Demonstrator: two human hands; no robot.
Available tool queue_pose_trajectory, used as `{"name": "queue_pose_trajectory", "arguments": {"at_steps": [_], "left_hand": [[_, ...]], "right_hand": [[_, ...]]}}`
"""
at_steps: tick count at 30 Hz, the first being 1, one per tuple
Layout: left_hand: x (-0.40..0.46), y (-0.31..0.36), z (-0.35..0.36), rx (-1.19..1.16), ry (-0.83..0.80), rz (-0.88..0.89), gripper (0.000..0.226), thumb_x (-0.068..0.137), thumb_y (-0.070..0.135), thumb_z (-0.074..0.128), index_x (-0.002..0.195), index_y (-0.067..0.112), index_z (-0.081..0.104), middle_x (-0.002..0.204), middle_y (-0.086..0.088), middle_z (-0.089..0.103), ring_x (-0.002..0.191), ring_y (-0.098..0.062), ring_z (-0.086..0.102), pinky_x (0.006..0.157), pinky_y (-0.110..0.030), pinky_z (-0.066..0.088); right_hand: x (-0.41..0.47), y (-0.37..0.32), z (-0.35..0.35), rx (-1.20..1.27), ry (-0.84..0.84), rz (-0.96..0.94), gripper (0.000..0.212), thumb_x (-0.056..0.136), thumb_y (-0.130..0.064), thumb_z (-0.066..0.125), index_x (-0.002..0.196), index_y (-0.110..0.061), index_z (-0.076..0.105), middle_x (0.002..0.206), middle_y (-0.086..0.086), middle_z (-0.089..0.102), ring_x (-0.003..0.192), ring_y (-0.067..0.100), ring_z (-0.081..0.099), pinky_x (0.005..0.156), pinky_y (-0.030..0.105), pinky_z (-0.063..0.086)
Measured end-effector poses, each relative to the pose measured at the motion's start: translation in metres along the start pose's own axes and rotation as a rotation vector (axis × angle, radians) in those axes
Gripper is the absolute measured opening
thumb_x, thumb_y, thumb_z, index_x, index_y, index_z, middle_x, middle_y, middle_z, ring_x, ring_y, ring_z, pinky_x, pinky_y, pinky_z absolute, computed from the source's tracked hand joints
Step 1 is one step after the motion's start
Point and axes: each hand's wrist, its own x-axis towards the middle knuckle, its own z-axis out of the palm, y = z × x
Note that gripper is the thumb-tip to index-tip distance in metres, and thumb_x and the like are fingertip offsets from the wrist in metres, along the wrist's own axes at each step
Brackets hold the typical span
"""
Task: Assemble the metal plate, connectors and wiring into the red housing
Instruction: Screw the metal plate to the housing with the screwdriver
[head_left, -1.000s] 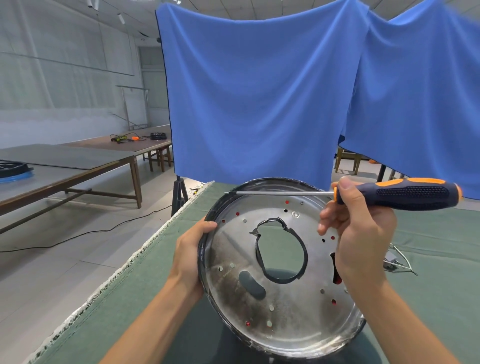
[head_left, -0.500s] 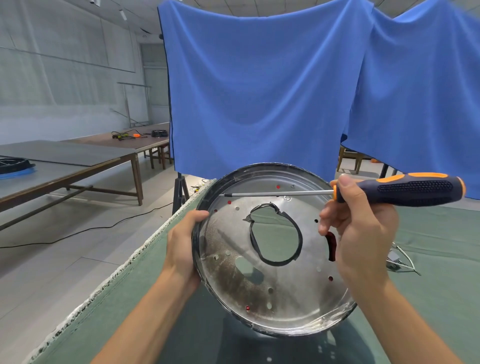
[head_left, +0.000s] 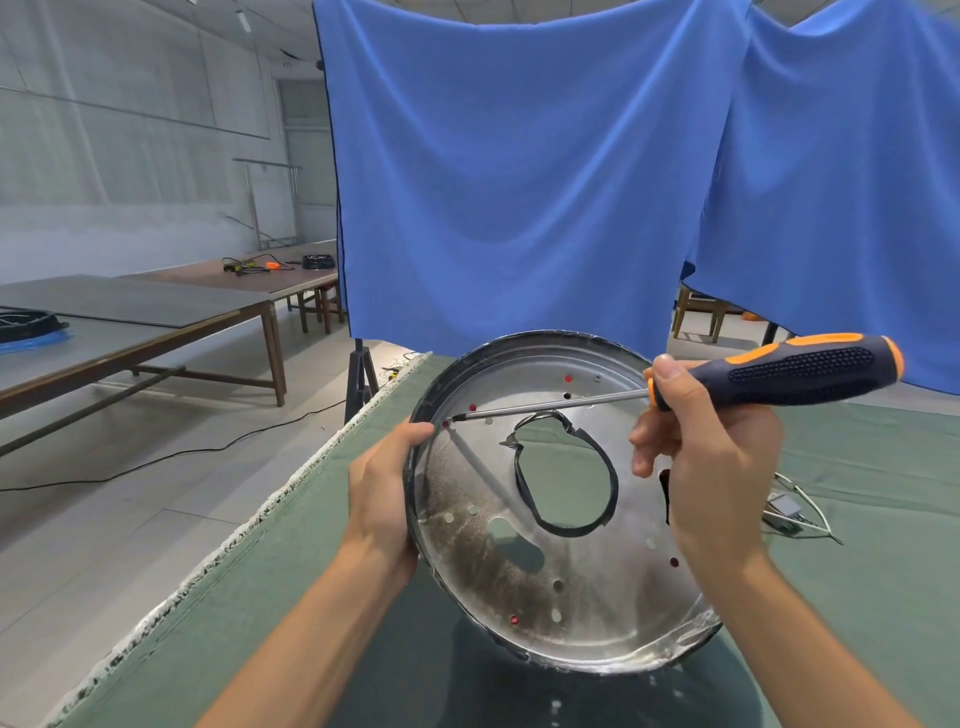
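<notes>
Metal plate (head_left: 561, 525) tilts above the green table (head_left: 322, 597), my left hand (head_left: 382, 499) clutching its left rim. My right hand (head_left: 711, 457) grips the screwdriver (head_left: 779, 371), tip at the plate's upper-left hole: fastening comes next, I judge, needing steady alignment.

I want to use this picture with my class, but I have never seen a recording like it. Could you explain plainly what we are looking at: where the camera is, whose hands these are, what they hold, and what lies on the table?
The camera sits on a person's head and looks forward and down, so the two bare arms reaching in from the bottom are that person's own. There is no robot. The left hand grips the rim of a round metal plate, tilted up off the green table cover. The plate has a large opening in its middle and many small holes, some showing red behind them. The right hand holds a screwdriver with a dark and orange handle; its tip points at a hole near the plate's left edge. A small part with wires lies on the cover to the right. Blue cloths hang behind.
</notes>
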Motion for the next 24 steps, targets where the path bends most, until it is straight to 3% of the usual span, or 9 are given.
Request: {"name": "queue_pose_trajectory", "arguments": {"at_steps": [5,9,14,24], "left_hand": [[0.0,-0.0017,0.0008,-0.006,0.021,0.014,0.019,0.08,0.022,0.058,0.092,0.007,0.062,0.085,-0.015,0.048,0.073,-0.026,0.042,0.059,-0.033,0.035],[-0.0006,-0.003,0.0023,-0.007,0.051,0.047,0.012,0.082,0.018,0.057,0.088,0.007,0.059,0.078,-0.014,0.046,0.065,-0.022,0.042,0.056,-0.031,0.035],[0.0001,-0.0044,0.0034,0.011,0.084,0.066,0.01,0.081,0.017,0.058,0.085,0.008,0.057,0.08,-0.013,0.041,0.069,-0.024,0.037,0.057,-0.032,0.032],[0.0004,-0.0047,0.0036,0.028,0.109,0.073,0.013,0.081,0.016,0.06,0.071,0.009,0.062,0.071,-0.01,0.05,0.066,-0.02,0.045,0.059,-0.032,0.036]], "right_hand": [[-0.0011,-0.0024,-0.0003,-0.029,-0.015,-0.019,0.031,0.086,-0.017,0.061,0.056,-0.021,0.06,0.045,-0.005,0.05,0.036,0.016,0.045,0.036,0.019,0.036],[-0.0026,-0.0044,0.0002,-0.057,-0.037,-0.038,0.031,0.087,-0.017,0.06,0.057,-0.021,0.06,0.045,-0.003,0.051,0.035,0.018,0.045,0.036,0.021,0.037],[-0.0023,-0.0058,0.0013,-0.067,-0.048,-0.036,0.027,0.085,-0.018,0.061,0.059,-0.022,0.063,0.045,0.0,0.051,0.034,0.018,0.044,0.037,0.02,0.036],[-0.0027,-0.0047,0.0001,-0.05,-0.053,0.0,0.024,0.084,-0.019,0.062,0.06,-0.02,0.062,0.044,0.002,0.05,0.033,0.018,0.042,0.037,0.018,0.035]]}}
